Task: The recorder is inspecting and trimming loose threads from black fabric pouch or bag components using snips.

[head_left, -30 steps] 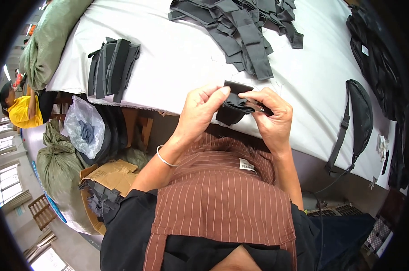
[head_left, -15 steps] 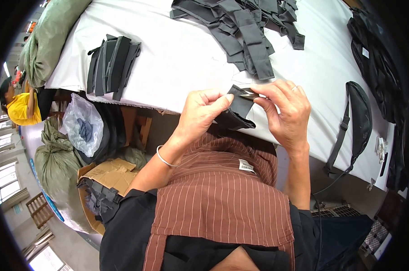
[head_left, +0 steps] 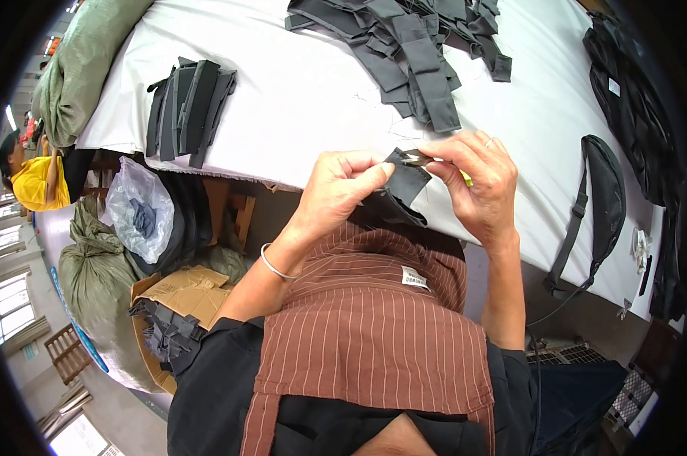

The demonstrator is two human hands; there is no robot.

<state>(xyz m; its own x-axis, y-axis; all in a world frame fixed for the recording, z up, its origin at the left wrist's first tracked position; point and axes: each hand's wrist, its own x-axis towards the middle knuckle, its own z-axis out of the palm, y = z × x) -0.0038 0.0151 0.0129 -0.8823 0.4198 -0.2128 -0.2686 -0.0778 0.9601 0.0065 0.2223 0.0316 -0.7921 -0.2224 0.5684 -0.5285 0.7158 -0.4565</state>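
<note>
My left hand pinches a dark grey fabric piece between thumb and fingers, just off the table's front edge. The piece is folded, its lower end hanging toward my apron. In my right hand is a small pair of thread snips, the fingers closed around it. Its metal blades lie at the upper edge of the fabric, and a bit of yellow shows by the palm. Most of the snips is hidden by my fingers. Beyond my hands, a loose heap of similar grey strips lies on the white table.
A neat stack of grey pieces sits on the table's left. To the right lie a black waist bag and black items. Below left stand a carton of scraps and a plastic-lined bag. A person in yellow is far left.
The snips and my right hand have shifted slightly, and a yellow part now shows by the palm. The fabric piece has tilted a little in my left hand.
</note>
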